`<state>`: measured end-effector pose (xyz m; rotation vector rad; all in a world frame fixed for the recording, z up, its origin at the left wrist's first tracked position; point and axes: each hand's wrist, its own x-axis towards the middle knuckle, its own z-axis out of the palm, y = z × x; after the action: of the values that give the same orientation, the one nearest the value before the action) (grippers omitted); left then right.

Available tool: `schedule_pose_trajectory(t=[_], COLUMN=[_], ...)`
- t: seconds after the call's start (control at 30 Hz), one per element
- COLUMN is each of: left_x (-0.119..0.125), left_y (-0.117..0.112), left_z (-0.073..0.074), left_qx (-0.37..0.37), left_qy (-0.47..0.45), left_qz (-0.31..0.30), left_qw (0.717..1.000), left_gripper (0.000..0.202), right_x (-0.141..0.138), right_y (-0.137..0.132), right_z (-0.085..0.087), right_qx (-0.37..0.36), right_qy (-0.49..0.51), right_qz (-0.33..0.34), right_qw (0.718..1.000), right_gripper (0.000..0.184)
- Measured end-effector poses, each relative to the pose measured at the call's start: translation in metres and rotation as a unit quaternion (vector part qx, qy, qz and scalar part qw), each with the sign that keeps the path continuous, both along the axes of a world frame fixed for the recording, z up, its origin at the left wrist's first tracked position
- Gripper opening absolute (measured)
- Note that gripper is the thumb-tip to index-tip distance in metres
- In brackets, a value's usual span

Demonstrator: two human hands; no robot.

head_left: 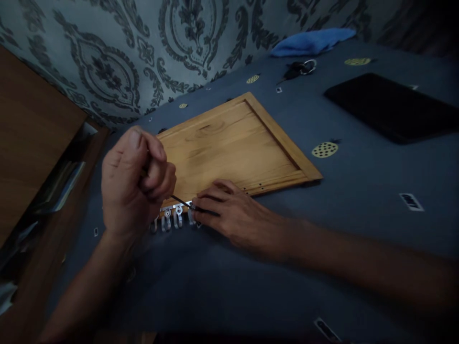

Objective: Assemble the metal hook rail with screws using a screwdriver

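Observation:
My left hand (138, 179) is closed in a fist around a screwdriver, its handle mostly hidden by the fingers. The thin dark screwdriver shaft (181, 200) slants down to the right, its tip beside my right fingertips. A metal hook rail (178, 210) with several silver hooks lies along the near edge of a framed wooden panel (218, 143). My right hand (233, 210) holds the rail's right end against the panel, its outer fingers resting on the wood. The fingers cover that end of the rail and the exact contact at the screwdriver tip.
The panel lies on a dark blue patterned cloth (358, 205). Farther back are keys (297, 70) and a blue cloth (313, 42). A black flat object (390, 107) lies at the right. A wooden cabinet (36, 134) with an open shelf stands at the left, by a patterned wall.

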<state>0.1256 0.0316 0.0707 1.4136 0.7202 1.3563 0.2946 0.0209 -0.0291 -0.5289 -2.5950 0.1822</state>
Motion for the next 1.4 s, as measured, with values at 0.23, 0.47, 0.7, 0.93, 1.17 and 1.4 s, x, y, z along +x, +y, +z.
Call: schedule_pose_trajectory(t=[0.23,0.47,0.7,0.93,1.17,1.4], left_x=[0.002,-0.005,0.002,0.008,0.008,0.007], left_y=[-0.005,-0.004,-0.006,-0.007,-0.008,-0.015], left_z=[0.006,0.013,0.007,0.005,0.002,0.003], left_qx=[0.027,0.063,0.018,0.009,0.008,-0.02], left_qy=[0.001,0.005,-0.018,-0.01,0.023,0.07], left_qz=[-0.002,-0.029,0.03,0.059,0.05,0.079], left_qw=[1.0,0.998,0.999,0.998,0.998,0.994], left_gripper=[0.042,0.038,0.031,0.033,0.032,0.032], right_x=[0.0,0.001,0.0,0.0,-0.001,0.002], right_y=[-0.001,-0.001,-0.001,0.0,0.0,-0.002], right_z=[0.001,-0.002,0.0,0.002,0.0,0.002], right_qx=[-0.004,0.006,0.007,-0.002,0.009,-0.014], right_qy=[0.003,0.006,0.009,0.004,0.0,-0.006], right_qz=[0.0,-0.001,-0.002,0.001,-0.004,0.005], right_qw=[1.0,1.0,1.0,1.0,1.0,1.0], right_gripper=[0.021,0.021,0.019,0.021,0.022,0.023])
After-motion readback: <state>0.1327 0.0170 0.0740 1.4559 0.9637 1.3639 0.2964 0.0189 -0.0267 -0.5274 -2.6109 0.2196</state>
